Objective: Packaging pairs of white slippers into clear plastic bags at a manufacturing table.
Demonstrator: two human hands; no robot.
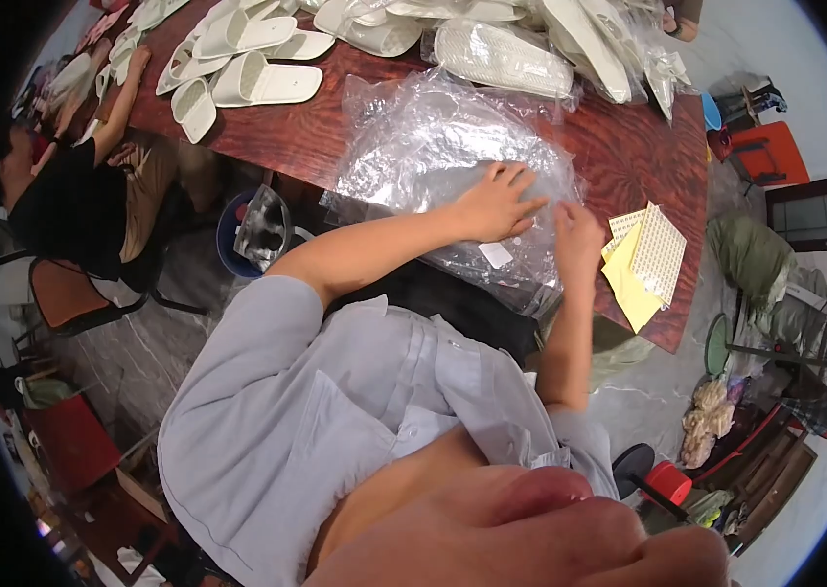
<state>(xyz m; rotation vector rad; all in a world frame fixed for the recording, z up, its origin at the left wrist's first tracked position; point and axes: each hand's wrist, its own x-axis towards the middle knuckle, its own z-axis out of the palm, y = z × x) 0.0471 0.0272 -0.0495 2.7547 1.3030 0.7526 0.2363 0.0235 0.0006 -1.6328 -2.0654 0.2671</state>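
Observation:
Clear plastic bags (423, 132) lie in a loose, shiny pile at the table's near edge. My left hand (502, 203) rests on top of them, fingers spread and palm down. Just to its right, my right hand (580, 238) has its fingers pinched together at the bags' right edge, gripping the thin plastic. A small white label (496, 255) shows on the bags below my left hand. Beyond the pile, a white slipper (504, 59) lies inside a clear bag.
More white slippers (267, 80) are heaped along the far side of the dark red wooden table (629, 161). Sticker sheets (660, 256) and a yellow sheet (632, 286) lie at the right. A co-worker (66, 201) sits at the left, near a blue bin (229, 245).

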